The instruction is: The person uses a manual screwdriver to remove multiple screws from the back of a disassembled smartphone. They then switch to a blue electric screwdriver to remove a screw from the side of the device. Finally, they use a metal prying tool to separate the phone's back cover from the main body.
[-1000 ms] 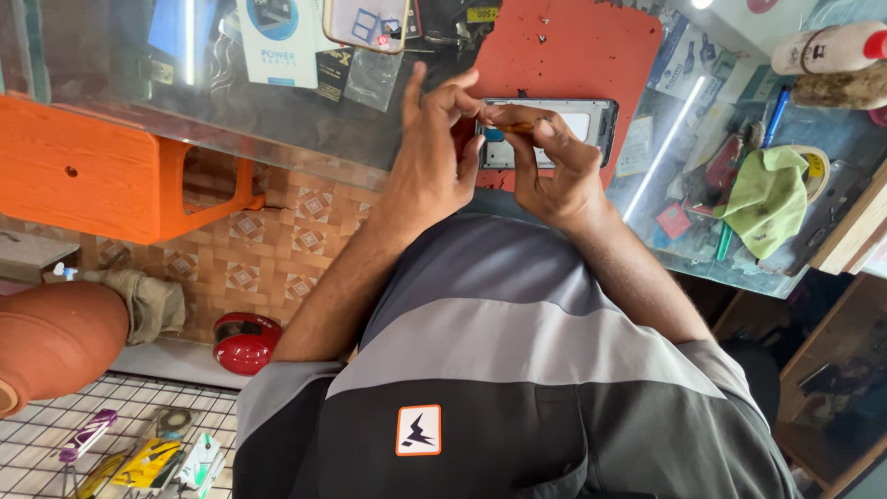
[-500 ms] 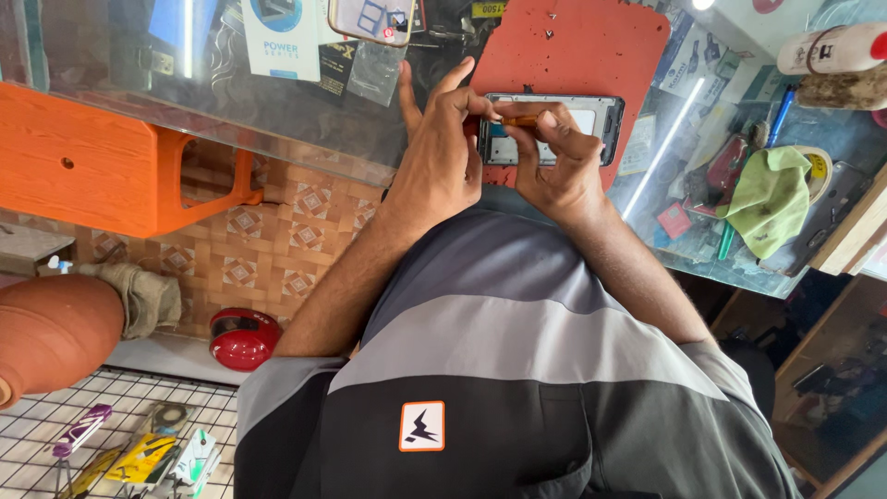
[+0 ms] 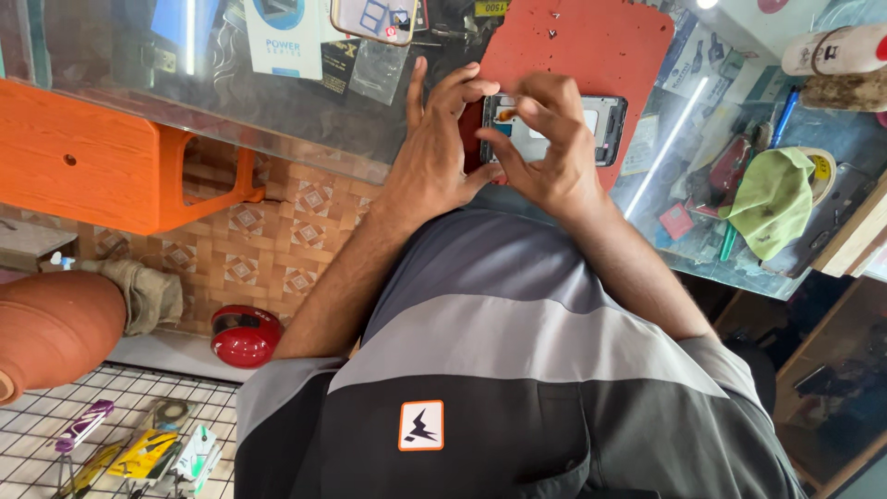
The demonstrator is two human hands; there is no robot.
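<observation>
The flat black phone with its back off [image 3: 591, 125] lies open — left hand [image 3: 434, 157] steadies it with spread fingers, right hand [image 3: 545, 148] pinches inside; whatever goes on its back is not on yet.

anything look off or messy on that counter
The phone under the left hand and right hand lies opened on the red mat, insides showing. A crumpled green cloth and scattered tools crowd the glass counter. Nothing looks spilled.

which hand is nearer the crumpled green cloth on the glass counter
Right. The right hand works on the opened phone, closer to the crumpled green cloth; the left hand sits farther away.
</observation>
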